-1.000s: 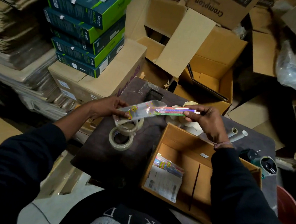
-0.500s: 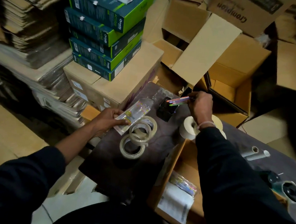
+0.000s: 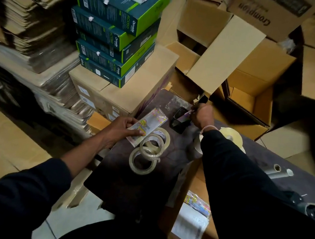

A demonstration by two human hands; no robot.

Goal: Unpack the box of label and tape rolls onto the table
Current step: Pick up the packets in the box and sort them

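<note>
— Since a moment ago, what has moved?

— Right hand (image 3: 201, 116) has carried the coloured pens (image 3: 184, 116) from the level of the open box up to the black holder (image 3: 180, 119) at the far side of the table (image 3: 122, 183); its fingers are pinched round them, their tips at the holder's mouth. Left hand (image 3: 121, 128) stays just left of the holder, gripping the clear printed packet (image 3: 148, 126) between thumb and fingers.

— And the tape rolls?

— Three clear tape rolls (image 3: 150, 151) lie overlapping on the table, nearer the person than the holder, the packet's lower end touching the topmost. A wider pale roll (image 3: 228, 135) stands just right of the holder, partly hidden behind the right sleeve.

— The box?

— Open cardboard box (image 3: 190, 183) sits nearer than the holder and to its right, under the right arm. Inside it lie a printed paper sheet (image 3: 190, 228) and a colourful packet (image 3: 198, 203).

— Anything left of the holder?

— Stacked green cartons (image 3: 114, 37) on a brown carton (image 3: 126, 94).
</note>
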